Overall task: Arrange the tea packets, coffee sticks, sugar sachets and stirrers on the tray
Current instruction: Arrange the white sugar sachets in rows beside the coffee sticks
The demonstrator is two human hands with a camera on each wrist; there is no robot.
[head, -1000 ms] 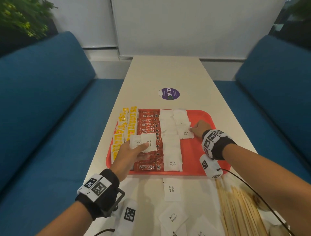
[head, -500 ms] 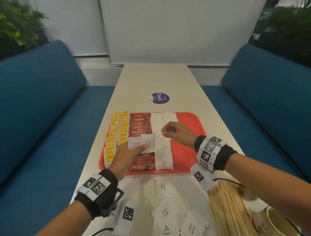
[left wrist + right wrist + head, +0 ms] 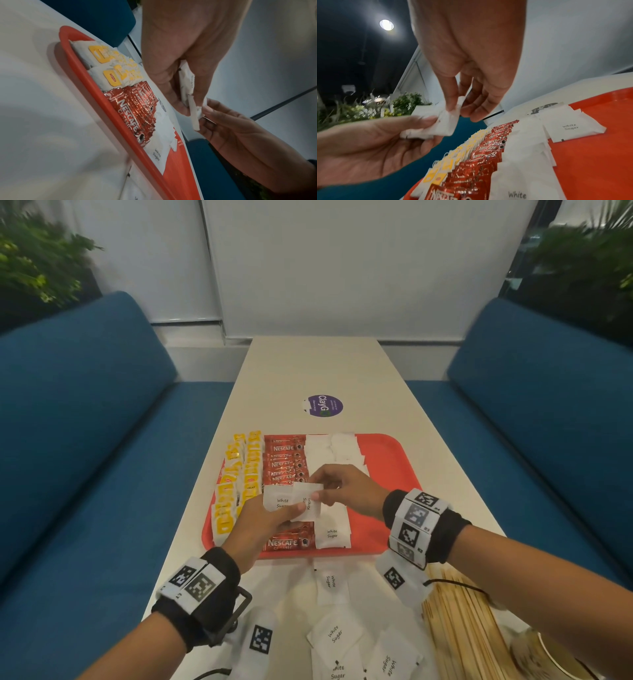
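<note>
A red tray (image 3: 390, 460) on the white table carries a column of yellow tea packets (image 3: 236, 484), a column of red Nescafe coffee sticks (image 3: 284, 463) and white sugar sachets (image 3: 332, 450). My left hand (image 3: 270, 518) holds a few white sugar sachets (image 3: 282, 499) above the tray's middle. My right hand (image 3: 337, 489) pinches the top sachet (image 3: 308, 498) of that bunch between thumb and forefinger. The pinch shows close up in the right wrist view, on the sachet (image 3: 452, 112). Wooden stirrers (image 3: 459, 621) lie in a pile on the table at the near right.
Several loose sugar sachets (image 3: 334, 635) lie on the table in front of the tray. A paper cup (image 3: 561, 662) stands at the bottom right corner. A purple round sticker (image 3: 323, 405) sits beyond the tray. Blue sofas flank the table on both sides.
My right hand left the sachets on the tray's right part, moved left and took hold of a sachet in my left hand. The left hand stayed above the tray.
</note>
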